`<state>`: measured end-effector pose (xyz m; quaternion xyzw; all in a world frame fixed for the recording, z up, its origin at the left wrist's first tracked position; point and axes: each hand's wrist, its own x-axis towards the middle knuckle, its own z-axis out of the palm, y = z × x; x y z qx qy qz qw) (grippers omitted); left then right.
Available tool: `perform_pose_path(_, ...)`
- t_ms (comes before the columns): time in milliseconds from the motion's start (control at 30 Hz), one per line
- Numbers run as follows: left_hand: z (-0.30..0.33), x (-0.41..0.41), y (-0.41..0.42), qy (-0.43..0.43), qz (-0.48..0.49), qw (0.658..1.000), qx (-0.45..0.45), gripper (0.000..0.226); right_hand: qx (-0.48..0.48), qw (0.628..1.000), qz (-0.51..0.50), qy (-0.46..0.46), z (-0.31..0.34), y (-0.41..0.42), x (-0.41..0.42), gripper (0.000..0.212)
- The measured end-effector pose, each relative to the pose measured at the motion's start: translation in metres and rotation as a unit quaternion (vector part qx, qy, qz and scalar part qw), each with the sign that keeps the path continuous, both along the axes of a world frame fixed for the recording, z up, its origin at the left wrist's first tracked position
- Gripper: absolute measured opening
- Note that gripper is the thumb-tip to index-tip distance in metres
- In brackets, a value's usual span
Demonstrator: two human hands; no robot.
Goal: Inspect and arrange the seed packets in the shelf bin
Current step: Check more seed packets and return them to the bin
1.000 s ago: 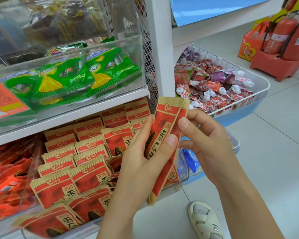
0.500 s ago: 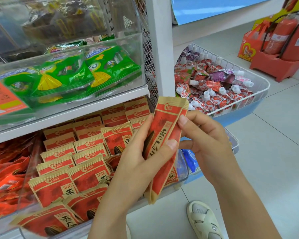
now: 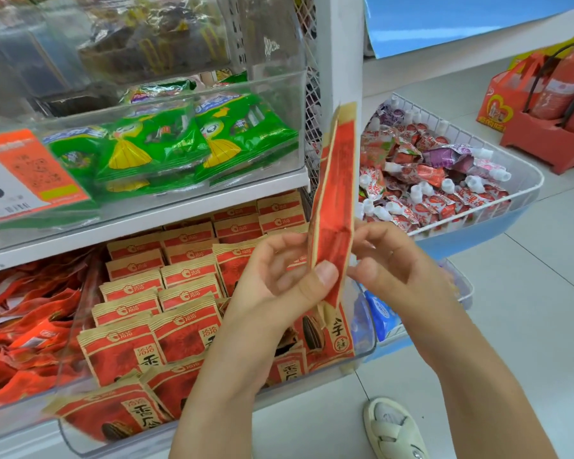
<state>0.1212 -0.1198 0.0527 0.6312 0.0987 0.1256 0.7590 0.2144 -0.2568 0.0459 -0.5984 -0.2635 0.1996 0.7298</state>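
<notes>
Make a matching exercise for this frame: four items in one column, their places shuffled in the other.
Items
1. green packets
2. held seed packet
3. spouted pouches
4. fire extinguisher

Places
A. white wire basket on the right
B. pinched between both hands
C. red stand on the floor
D. clear bin on the upper shelf

Pairs: 1-D, 2-B, 3-A, 4-C

A red-and-tan seed packet [image 3: 335,207] stands upright, edge-on, at frame centre, above the clear shelf bin [image 3: 362,346] at lower centre holding rows of matching packets [image 3: 166,313].
</notes>
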Motion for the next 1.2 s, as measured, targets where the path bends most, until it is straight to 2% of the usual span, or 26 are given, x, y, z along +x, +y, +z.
perform_pose_path(67,-0.001,0.001,0.0,-0.014,0.01,1.0,-0.023,0.071,0.005,0.998,0.06,0.008,0.0,0.004,-0.005,0.076)
perform_pose_path(100,-0.001,0.001,0.001,-0.019,0.013,0.999,-0.03,0.072,-0.002,0.998,0.068,0.008,0.001,0.005,-0.007,0.075)
perform_pose_path(200,0.0,0.002,0.0,-0.031,0.013,0.998,-0.046,0.072,-0.008,0.998,0.059,-0.005,0.0,0.006,-0.008,0.054)
perform_pose_path(333,-0.002,0.003,-0.001,-0.047,0.015,0.997,-0.052,0.07,0.001,0.998,0.07,-0.003,0.0,0.003,-0.007,0.047)
perform_pose_path(467,-0.001,0.003,0.002,-0.042,0.018,0.998,-0.043,0.069,0.003,0.997,0.083,-0.005,0.001,0.002,-0.006,0.049)
perform_pose_path(833,-0.005,0.006,0.002,-0.025,0.008,0.999,-0.036,0.057,-0.003,0.996,0.089,-0.016,0.003,-0.004,-0.003,0.037)
perform_pose_path(933,-0.004,0.005,0.003,-0.032,-0.007,0.999,-0.03,0.059,-0.001,0.997,0.068,-0.022,0.001,-0.003,-0.003,0.03)
perform_pose_path(1033,-0.002,0.002,0.004,-0.031,-0.049,0.997,-0.053,0.075,0.013,1.0,-0.008,0.0,0.0,-0.003,0.002,0.033)
perform_pose_path(1133,0.0,0.0,0.006,-0.053,-0.099,0.984,-0.139,0.056,0.018,0.994,-0.095,0.042,0.0,-0.004,0.008,0.03)
perform_pose_path(1200,0.001,0.0,0.005,-0.057,-0.122,0.968,-0.211,0.042,0.0,0.994,-0.095,0.056,0.0,-0.006,0.01,0.037)
